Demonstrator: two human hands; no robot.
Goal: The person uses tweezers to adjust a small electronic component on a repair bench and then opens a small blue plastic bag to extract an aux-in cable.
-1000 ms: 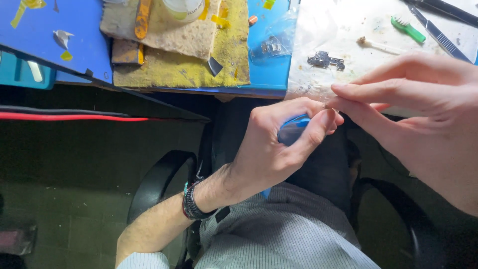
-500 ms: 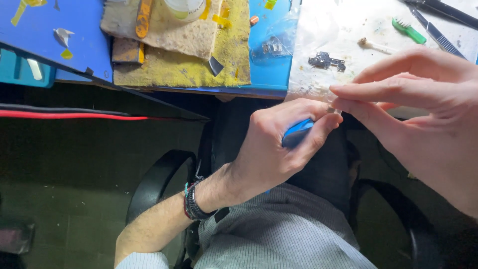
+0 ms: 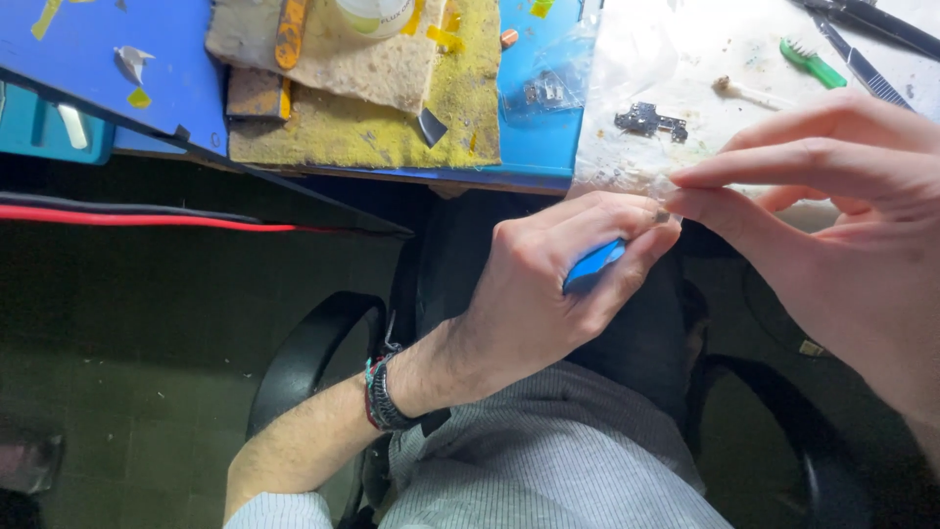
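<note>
Left hand [image 3: 548,294], centre frame, is curled closed around a small blue tool [image 3: 592,266], of which only a short length shows between the fingers. Right hand [image 3: 842,225], at right, has thumb and forefinger pinched together at the left fingertips; the pinched item is too small to identify. Both hands meet just below the blue work board [image 3: 166,69] along the upper frame.
</note>
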